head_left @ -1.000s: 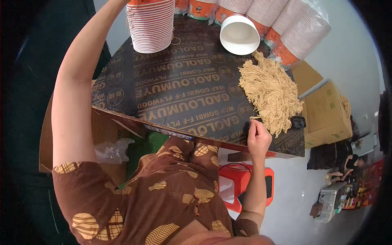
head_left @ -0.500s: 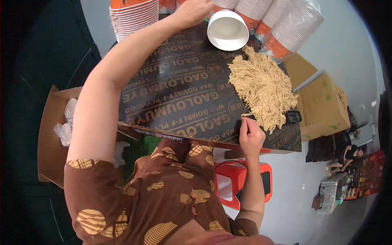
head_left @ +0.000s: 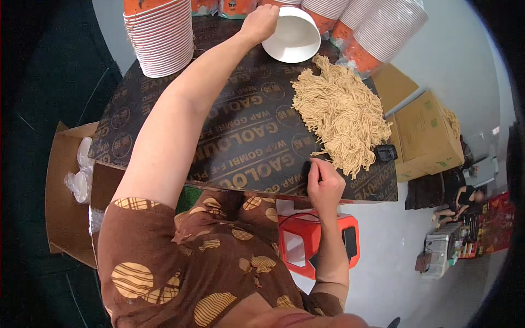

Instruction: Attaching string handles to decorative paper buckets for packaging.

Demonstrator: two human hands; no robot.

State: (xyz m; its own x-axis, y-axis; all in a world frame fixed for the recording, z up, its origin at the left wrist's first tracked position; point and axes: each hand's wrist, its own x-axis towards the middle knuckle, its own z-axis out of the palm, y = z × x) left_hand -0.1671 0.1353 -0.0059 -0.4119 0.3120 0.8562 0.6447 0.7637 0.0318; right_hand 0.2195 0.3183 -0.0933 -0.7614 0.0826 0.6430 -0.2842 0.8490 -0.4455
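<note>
Near the far edge of the dark printed board table, a white bowl [head_left: 292, 41] lies tipped, its opening toward me and nothing visible inside. My left hand [head_left: 260, 24] is closed at its left rim; the fingertips are partly hidden. To the right spreads a heap of tan, noodle-like strands [head_left: 344, 117]. By the heap's near left edge my right hand [head_left: 326, 185] rests at the table edge, thumb and fingers pinched together. A few strand ends lie just beyond the pinch; whatever it holds is too small to make out.
Tall stacks of orange and white paper bowls [head_left: 161, 44] line the far side, some wrapped in plastic [head_left: 391, 33]. A small black object [head_left: 385, 153] sits beside the heap. Cardboard boxes [head_left: 424, 134] stand right, another [head_left: 71, 213] left. A red stool [head_left: 295, 240] is below; a person sits far right.
My left hand has come back nearer, from beyond the bowl to its left rim. My right hand stays pinched by the heap. The whole view has shifted slightly.
</note>
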